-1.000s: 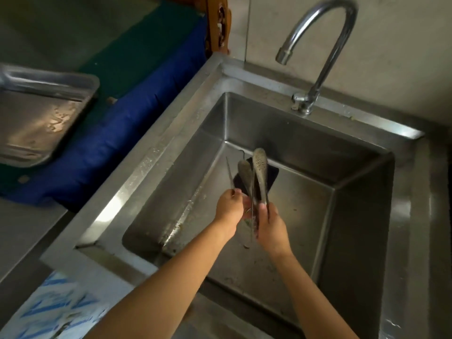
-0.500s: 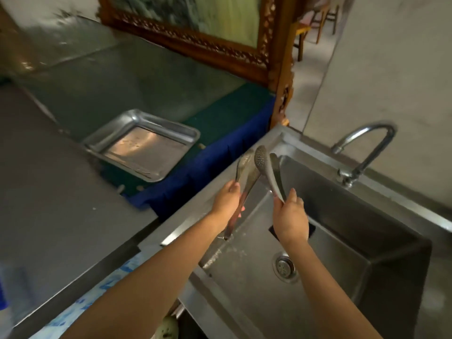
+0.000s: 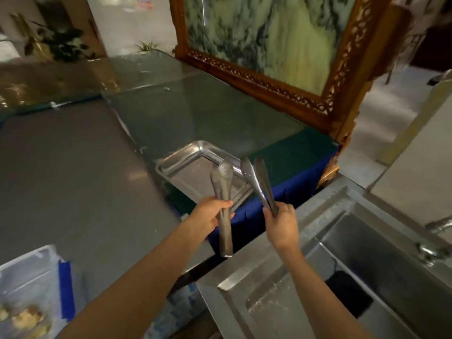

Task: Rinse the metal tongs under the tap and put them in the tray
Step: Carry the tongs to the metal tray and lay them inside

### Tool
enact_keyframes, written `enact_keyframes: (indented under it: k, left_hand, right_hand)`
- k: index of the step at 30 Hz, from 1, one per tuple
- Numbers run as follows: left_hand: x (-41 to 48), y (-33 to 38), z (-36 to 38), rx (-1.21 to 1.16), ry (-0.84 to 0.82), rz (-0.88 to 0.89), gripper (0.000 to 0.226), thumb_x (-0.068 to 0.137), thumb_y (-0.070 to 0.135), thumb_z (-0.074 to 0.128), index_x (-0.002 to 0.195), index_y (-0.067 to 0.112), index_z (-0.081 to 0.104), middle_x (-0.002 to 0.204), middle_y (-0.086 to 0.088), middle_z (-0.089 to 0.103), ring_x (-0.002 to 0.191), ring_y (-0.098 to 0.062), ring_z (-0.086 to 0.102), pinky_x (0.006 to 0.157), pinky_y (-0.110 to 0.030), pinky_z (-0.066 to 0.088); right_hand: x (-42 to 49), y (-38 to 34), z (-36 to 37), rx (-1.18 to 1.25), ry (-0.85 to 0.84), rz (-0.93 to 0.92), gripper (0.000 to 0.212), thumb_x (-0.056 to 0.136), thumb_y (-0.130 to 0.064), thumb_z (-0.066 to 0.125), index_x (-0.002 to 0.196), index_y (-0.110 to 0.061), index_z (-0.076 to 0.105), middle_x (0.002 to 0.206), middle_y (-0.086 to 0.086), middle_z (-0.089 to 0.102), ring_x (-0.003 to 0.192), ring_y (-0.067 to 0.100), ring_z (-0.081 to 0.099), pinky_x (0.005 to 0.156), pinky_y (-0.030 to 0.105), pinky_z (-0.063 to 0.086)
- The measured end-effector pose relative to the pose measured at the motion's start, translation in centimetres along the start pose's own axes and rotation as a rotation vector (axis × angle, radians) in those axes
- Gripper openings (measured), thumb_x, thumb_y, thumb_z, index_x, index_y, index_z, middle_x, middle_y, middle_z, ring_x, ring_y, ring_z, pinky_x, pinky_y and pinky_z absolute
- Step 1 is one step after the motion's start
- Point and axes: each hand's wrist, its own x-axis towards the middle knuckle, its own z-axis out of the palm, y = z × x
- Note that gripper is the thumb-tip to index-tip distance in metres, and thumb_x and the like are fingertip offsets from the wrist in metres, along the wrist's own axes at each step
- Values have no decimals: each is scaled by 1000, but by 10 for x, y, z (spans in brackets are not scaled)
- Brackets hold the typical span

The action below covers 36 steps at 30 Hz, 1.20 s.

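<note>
My left hand (image 3: 209, 216) grips one pair of metal tongs (image 3: 223, 199) round the middle, their perforated tips pointing up over the near corner of the steel tray (image 3: 181, 160). My right hand (image 3: 281, 222) grips a second pair of metal tongs (image 3: 256, 182) by the lower end, tips up and tilted left, just right of the tray and above the blue cloth (image 3: 288, 192). Both pairs are held in the air, apart from each other. The tray lies on the green-covered table, with nothing in it that I can see.
The steel sink (image 3: 342, 277) is at the lower right, with a dark object (image 3: 347, 287) in its basin and the tap base (image 3: 430, 250) at the right edge. A carved wooden frame (image 3: 269, 84) stands behind the table. A plastic tub (image 3: 31, 289) sits at lower left.
Both hands have lifted the tongs out of the sink and carried them left toward the tray. The two pairs have come apart, one in each hand. The view has swung left and up.
</note>
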Motion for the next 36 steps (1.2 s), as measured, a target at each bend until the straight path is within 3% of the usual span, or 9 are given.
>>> enact_keyframes:
  k: [4, 8, 13, 17, 26, 31, 34, 36]
  left_hand:
    - [32, 30, -38, 47, 35, -47, 13, 88, -6, 51, 75, -2, 53, 63, -14, 53, 59, -23, 52, 67, -35, 47]
    - [65, 52, -66, -25, 13, -65, 22, 93, -5, 42, 73, 0, 49, 58, -10, 47, 54, -20, 43, 57, -29, 42]
    - [102, 65, -84, -81, 109, -58, 31, 95, -4, 37, 66, 5, 42, 62, -10, 39, 56, -17, 39, 56, -26, 39]
    - [120, 65, -90, -115, 105, -60, 32, 94, -5, 38, 64, 5, 44, 62, -11, 39, 57, -17, 40, 58, -26, 40]
    - [154, 53, -80, -298, 191, -69, 7, 94, -5, 41, 94, 1, 43, 63, -10, 42, 54, -17, 42, 57, -29, 42]
    - [165, 48, -75, -352, 183, -66, 12, 94, -5, 42, 103, 3, 42, 67, -9, 43, 57, -16, 43, 59, -30, 44]
    - [170, 44, -67, -351, 182, -79, 25, 94, -4, 43, 117, 1, 38, 66, -9, 43, 57, -16, 43, 60, -31, 44]
    - [171, 41, -63, -335, 166, -94, 25, 93, -4, 44, 117, 1, 39, 65, -9, 44, 57, -15, 44, 62, -31, 45]
  right_hand:
    - [35, -23, 30, -42, -82, -6, 31, 91, -22, 56, 114, -2, 57, 117, 18, 50, 99, 33, 55, 85, 35, 43]
    - [69, -39, 60, -139, -110, -25, 32, 90, -26, 58, 116, -7, 59, 120, 14, 52, 106, 31, 54, 86, 34, 44]
    - [111, -53, 92, -277, -171, -109, 33, 88, -29, 60, 114, -8, 61, 114, 13, 59, 106, 29, 54, 91, 40, 46]
    - [154, -51, 111, -403, -226, -147, 35, 88, -29, 61, 118, -12, 61, 121, 10, 59, 115, 29, 49, 96, 43, 42]
    - [209, -21, 164, -415, -363, -105, 41, 89, -28, 59, 127, -14, 55, 129, 12, 53, 120, 29, 43, 101, 44, 38]
    - [208, -7, 170, -329, -313, -82, 38, 87, -25, 61, 123, -14, 57, 122, 14, 54, 114, 30, 44, 95, 42, 38]
    - [208, -3, 171, -305, -307, -72, 41, 86, -27, 62, 125, -14, 55, 124, 14, 53, 116, 30, 43, 99, 45, 39]
    - [208, -2, 172, -314, -317, -57, 42, 87, -29, 61, 126, -15, 54, 125, 14, 51, 117, 29, 43, 100, 47, 39]
